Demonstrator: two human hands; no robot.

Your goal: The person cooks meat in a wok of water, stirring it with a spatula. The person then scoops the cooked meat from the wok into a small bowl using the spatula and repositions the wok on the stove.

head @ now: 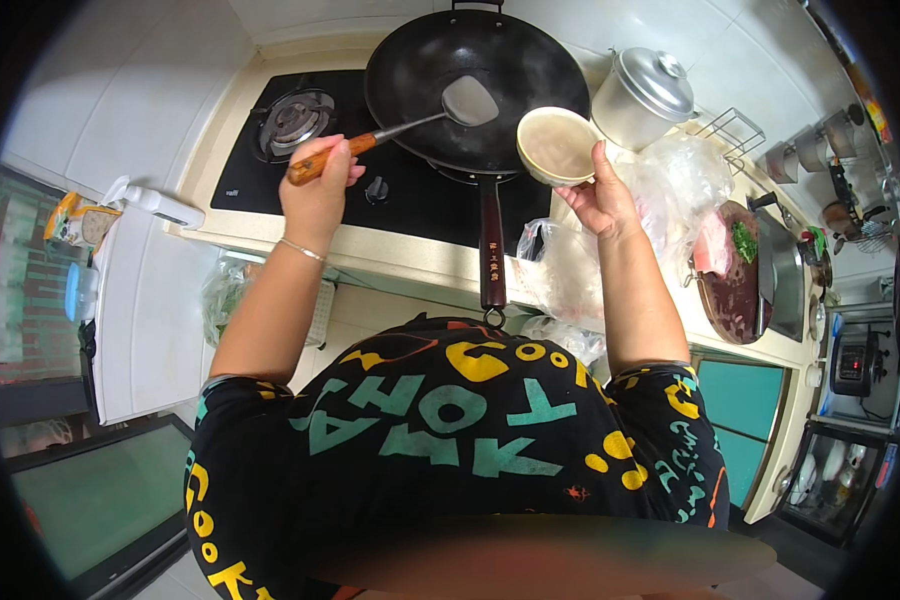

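Observation:
My left hand (319,184) grips the wooden handle of a wok spatula (471,100). Its metal blade is over the inside of a black wok (412,67), which sits on the right side of a gas hob (412,202). With my right hand (604,191) I hold a pale bowl (556,146) by its right side, at the wok's right rim. The bowl contains a cloudy, pale liquid. A dark wooden wok handle (490,240) points toward my body. Whether the spatula blade touches the wok is unclear.
A lidded metal pot (645,97) stands right of the wok. Plastic bags (562,270) lie on the counter near my right forearm. Farther right, a round cutting board (727,300) bears raw meat (712,244), chopped greens (744,241) and a cleaver (763,300). A bare burner (296,120) is at left.

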